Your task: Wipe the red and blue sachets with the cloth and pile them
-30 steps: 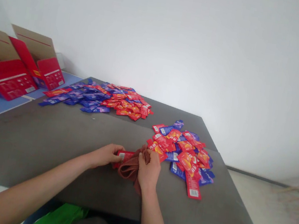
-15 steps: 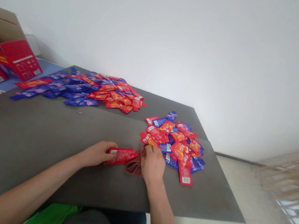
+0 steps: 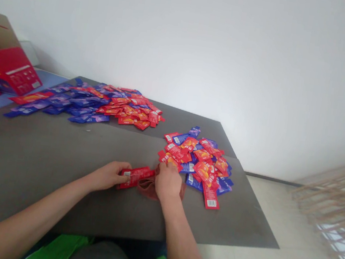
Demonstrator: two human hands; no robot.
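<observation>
My left hand (image 3: 110, 176) is closed on the left end of a red pouch (image 3: 135, 177) with a white barcode label. Bunched in my right hand (image 3: 168, 182) is a brown cloth (image 3: 148, 188), pressed against the pouch's narrow spout end. My right fingertips are partly hidden by the hand itself. Just beyond and to the right of that hand lies a loose pile of red and blue pouches (image 3: 202, 167), several showing barcodes.
At the back left spreads a larger heap of blue and red pouches (image 3: 90, 102) on the dark grey table (image 3: 43, 145). Left of it, an open red carton (image 3: 16, 69) stands on a blue surface (image 3: 48, 78). A white wall (image 3: 204, 43) rises behind; wooden slats (image 3: 336, 206) are at right.
The red pouch is tilted a little more, its spout end raised. My right hand and the cloth have shifted slightly left along it. The whole view has moved slightly.
</observation>
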